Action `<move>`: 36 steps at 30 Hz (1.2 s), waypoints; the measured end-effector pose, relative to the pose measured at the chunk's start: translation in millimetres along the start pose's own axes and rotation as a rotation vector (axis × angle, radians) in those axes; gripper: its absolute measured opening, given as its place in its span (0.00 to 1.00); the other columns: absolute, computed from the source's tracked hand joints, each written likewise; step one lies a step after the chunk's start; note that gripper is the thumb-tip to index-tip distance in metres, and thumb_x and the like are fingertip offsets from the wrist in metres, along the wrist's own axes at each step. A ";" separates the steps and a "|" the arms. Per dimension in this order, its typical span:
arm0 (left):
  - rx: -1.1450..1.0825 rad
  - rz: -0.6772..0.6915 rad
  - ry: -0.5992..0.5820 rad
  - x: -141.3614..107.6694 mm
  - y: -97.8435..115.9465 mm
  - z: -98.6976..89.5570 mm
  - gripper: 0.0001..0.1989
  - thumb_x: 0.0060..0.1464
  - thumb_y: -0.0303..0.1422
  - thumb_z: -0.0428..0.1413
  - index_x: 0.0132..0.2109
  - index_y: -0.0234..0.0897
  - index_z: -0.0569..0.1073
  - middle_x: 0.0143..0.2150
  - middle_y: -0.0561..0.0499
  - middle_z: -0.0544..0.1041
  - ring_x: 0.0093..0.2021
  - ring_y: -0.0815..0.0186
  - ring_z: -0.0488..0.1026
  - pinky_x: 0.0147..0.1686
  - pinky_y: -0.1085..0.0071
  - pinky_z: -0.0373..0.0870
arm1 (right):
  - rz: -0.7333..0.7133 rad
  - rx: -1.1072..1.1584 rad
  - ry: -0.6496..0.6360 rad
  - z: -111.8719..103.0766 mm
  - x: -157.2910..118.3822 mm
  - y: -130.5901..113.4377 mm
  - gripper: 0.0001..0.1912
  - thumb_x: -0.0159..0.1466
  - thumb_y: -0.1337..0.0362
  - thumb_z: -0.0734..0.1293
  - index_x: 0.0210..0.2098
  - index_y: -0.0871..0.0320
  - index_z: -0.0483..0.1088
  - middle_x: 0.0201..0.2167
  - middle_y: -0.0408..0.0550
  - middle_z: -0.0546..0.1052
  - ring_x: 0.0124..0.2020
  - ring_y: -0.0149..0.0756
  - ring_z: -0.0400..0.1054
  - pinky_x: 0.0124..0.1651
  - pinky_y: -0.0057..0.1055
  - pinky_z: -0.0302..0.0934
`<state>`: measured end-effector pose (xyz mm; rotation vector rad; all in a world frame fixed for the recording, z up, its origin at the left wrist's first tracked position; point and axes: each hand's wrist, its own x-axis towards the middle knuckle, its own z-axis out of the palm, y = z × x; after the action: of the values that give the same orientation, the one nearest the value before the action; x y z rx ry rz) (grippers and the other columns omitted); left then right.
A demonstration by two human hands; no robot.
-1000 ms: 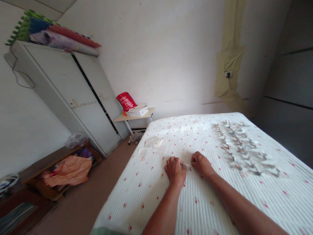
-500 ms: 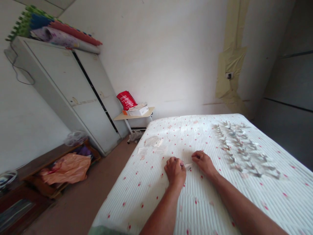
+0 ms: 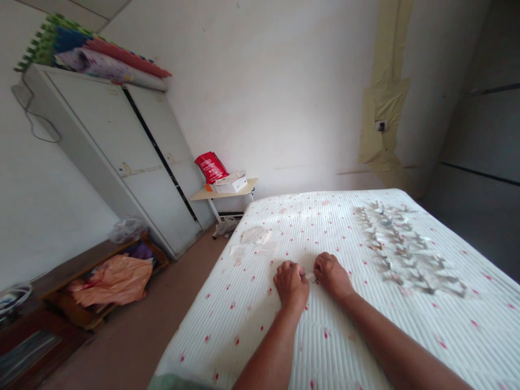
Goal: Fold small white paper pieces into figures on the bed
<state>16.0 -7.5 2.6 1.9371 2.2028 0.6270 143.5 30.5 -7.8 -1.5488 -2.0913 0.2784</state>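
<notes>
Both my hands are over the white quilted mattress [image 3: 260, 336] with red dots. My left hand [image 3: 291, 284] is closed on a small piece of folded paper [image 3: 310, 277], its pale end poking out to the right. My right hand [image 3: 332, 275] is curled at that end, thumb and fingers pinched together by the paper. The fingers hide most of the paper, so its folds cannot be made out. On the right of the mattress stand rows of small folded paper birds [image 3: 402, 250]. Flat printed paper sheets [image 3: 255, 235] lie at the left.
A small table [image 3: 197, 194] beyond the mattress bears a red bag [image 3: 211, 167] and a white box [image 3: 232, 185]. Left are a grey cabinet [image 3: 97, 130] topped with rolled mats [image 3: 105, 66] and a low wooden unit [image 3: 49, 271] with an orange bag [image 3: 114, 279].
My right hand has moved left and slightly down, closing the gap to the paper. My left hand stays in place. The paper birds have not moved.
</notes>
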 end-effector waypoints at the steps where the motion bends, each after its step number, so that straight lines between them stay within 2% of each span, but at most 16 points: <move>1: -0.001 0.003 0.003 -0.3 -0.3 -0.2 0.05 0.51 0.28 0.51 0.35 0.41 0.70 0.42 0.51 0.69 0.47 0.62 0.62 0.43 0.67 0.55 | -0.002 0.006 0.004 0.0 0.3 1.1 0.08 0.56 0.74 0.58 0.25 0.59 0.67 0.32 0.49 0.68 0.38 0.35 0.61 0.40 0.28 0.54; 12: -0.003 0.048 0.020 -1.6 -4.1 3.1 0.08 0.50 0.26 0.51 0.36 0.41 0.70 0.43 0.51 0.69 0.47 0.62 0.62 0.44 0.67 0.55 | 0.026 0.158 0.045 3.3 5.1 18.5 0.10 0.51 0.77 0.58 0.23 0.60 0.66 0.28 0.46 0.68 0.33 0.31 0.63 0.39 0.26 0.56; 18: 0.023 0.057 0.041 -2.3 -4.1 5.9 0.06 0.51 0.28 0.51 0.36 0.41 0.70 0.43 0.51 0.68 0.47 0.62 0.62 0.43 0.66 0.55 | -0.053 0.227 0.031 0.7 -0.6 14.4 0.05 0.53 0.70 0.63 0.29 0.58 0.68 0.33 0.46 0.69 0.37 0.35 0.64 0.42 0.29 0.57; 21: 0.027 0.047 0.035 -2.2 -3.7 5.7 0.05 0.50 0.28 0.51 0.35 0.41 0.70 0.42 0.51 0.68 0.47 0.63 0.62 0.43 0.67 0.55 | -0.075 0.155 0.005 2.0 -5.6 8.1 0.08 0.49 0.70 0.65 0.31 0.57 0.69 0.36 0.47 0.70 0.40 0.38 0.62 0.43 0.31 0.57; 25: 0.012 0.051 0.047 -1.4 -4.6 5.9 0.05 0.49 0.27 0.52 0.35 0.41 0.70 0.42 0.52 0.69 0.46 0.63 0.62 0.42 0.67 0.55 | -0.059 0.123 -0.020 3.5 -6.0 7.3 0.11 0.48 0.74 0.64 0.31 0.58 0.69 0.36 0.48 0.70 0.40 0.37 0.62 0.43 0.31 0.56; 33: 0.025 0.037 0.012 -2.1 -3.0 2.6 0.06 0.50 0.27 0.51 0.37 0.41 0.70 0.44 0.50 0.69 0.48 0.62 0.62 0.44 0.67 0.55 | 0.040 0.172 -0.041 2.2 3.0 17.1 0.15 0.45 0.79 0.59 0.31 0.61 0.69 0.35 0.50 0.71 0.40 0.35 0.65 0.44 0.27 0.57; 36: 0.020 0.036 0.015 -3.0 -2.8 2.3 0.07 0.51 0.27 0.51 0.37 0.41 0.70 0.44 0.51 0.69 0.48 0.63 0.62 0.45 0.67 0.55 | 0.033 0.236 -0.049 -0.8 2.3 21.0 0.18 0.45 0.79 0.57 0.32 0.61 0.69 0.36 0.50 0.71 0.39 0.34 0.66 0.44 0.27 0.58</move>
<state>14.8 -10.2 -1.0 1.9922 2.1962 0.6297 160.8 39.4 -16.0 -1.4489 -1.9896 0.5593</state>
